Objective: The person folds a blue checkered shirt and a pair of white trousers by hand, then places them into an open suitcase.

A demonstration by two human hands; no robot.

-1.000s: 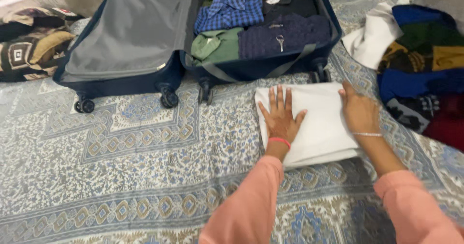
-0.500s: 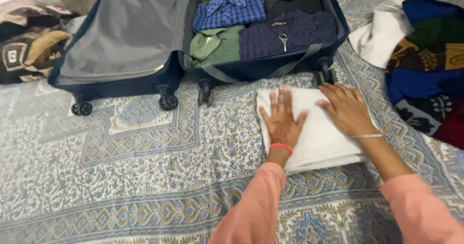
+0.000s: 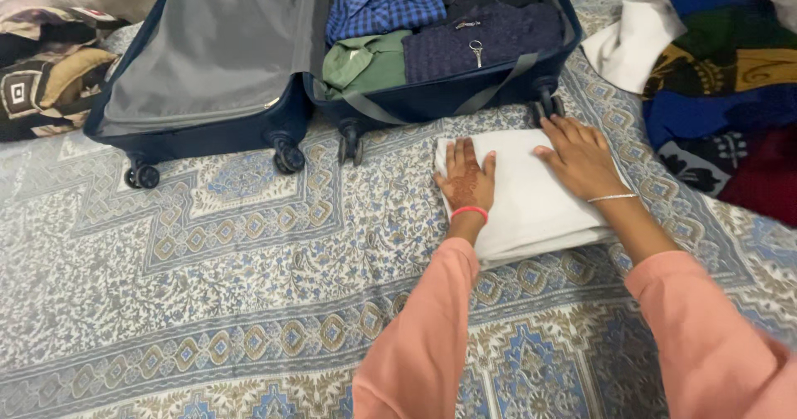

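A folded white cloth point(image 3: 523, 207) lies on the patterned bedspread point(image 3: 232, 269) just in front of an open navy suitcase point(image 3: 432, 103). My left hand point(image 3: 465, 178) rests flat on the cloth's left part, fingers close together, a pink band at the wrist. My right hand point(image 3: 581, 157) lies on the cloth's upper right edge with fingers spread toward the suitcase wheels, a thin bracelet on the wrist. Both sleeves are salmon pink. The suitcase holds folded clothes: a blue checked shirt point(image 3: 386, 4), a green garment point(image 3: 365, 62) and a dark navy knit point(image 3: 481, 41).
The suitcase's grey-lined lid point(image 3: 216, 53) lies open to the left. A heap of coloured clothes point(image 3: 722, 95) with a white piece point(image 3: 631, 41) sits at the right. A brown and black patterned bundle point(image 3: 46, 70) is at the far left.
My right hand slid from the cloth's right edge to its upper right part. My left hand drew its fingers together and shifted toward the cloth's upper left.
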